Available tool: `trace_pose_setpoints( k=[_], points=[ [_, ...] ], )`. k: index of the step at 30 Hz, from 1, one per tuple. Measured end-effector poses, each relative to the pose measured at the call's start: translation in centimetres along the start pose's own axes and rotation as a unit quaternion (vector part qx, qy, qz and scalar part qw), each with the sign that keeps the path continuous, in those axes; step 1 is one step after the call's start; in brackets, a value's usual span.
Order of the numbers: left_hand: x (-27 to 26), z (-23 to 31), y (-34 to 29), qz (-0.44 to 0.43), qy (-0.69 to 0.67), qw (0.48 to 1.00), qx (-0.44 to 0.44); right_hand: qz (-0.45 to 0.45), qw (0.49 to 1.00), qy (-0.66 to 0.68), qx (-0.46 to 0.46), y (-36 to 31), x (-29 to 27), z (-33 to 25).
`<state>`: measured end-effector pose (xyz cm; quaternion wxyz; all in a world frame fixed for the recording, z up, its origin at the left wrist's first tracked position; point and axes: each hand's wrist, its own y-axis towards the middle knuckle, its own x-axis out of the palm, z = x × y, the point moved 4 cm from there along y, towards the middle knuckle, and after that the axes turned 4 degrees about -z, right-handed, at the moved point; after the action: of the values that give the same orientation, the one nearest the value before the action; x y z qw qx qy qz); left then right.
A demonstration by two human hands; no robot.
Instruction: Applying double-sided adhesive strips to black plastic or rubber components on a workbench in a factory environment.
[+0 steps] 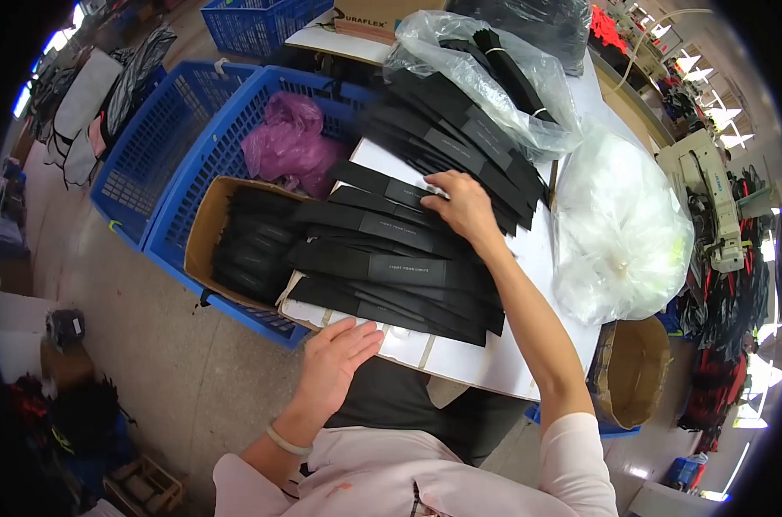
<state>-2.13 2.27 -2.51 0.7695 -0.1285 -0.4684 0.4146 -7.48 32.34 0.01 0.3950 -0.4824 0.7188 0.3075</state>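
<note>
Several black fabric strips [382, 269] with small grey labels lie fanned out on a white table [486, 362]. My right hand [464, 205] reaches over them, fingers resting on a strip at the far side of the fan. My left hand [344, 349] lies flat and open on the table's near edge, touching the closest strip. A further row of black strips [460, 142] spills from a clear plastic bag [503, 82] at the back.
A brown cardboard box [203, 226] filled with black strips sits in a blue plastic crate [193, 164] left of the table, beside a purple bag [292, 142]. A knotted clear bag [619, 233] lies right. A cardboard bin [637, 370] and a sewing machine [710, 202] stand further right.
</note>
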Motion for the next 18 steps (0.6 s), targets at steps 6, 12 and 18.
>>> trace_pose_setpoints(
  k=[6,12,18],
  points=[
    [0.6,-1.1,-0.1,0.001,-0.04,0.999,0.034,-0.052,0.998,0.017,0.022,1.2,0.7,0.7],
    [2.2,-1.0,1.2,0.014,-0.031,0.999,0.005,-0.133,0.981,0.1,0.096,0.3,0.0,0.6],
    [4.5,-1.8,3.6,0.0,-0.092,0.995,0.048,-0.157,0.977,0.135,0.057,-4.6,1.2,-2.4]
  ],
)
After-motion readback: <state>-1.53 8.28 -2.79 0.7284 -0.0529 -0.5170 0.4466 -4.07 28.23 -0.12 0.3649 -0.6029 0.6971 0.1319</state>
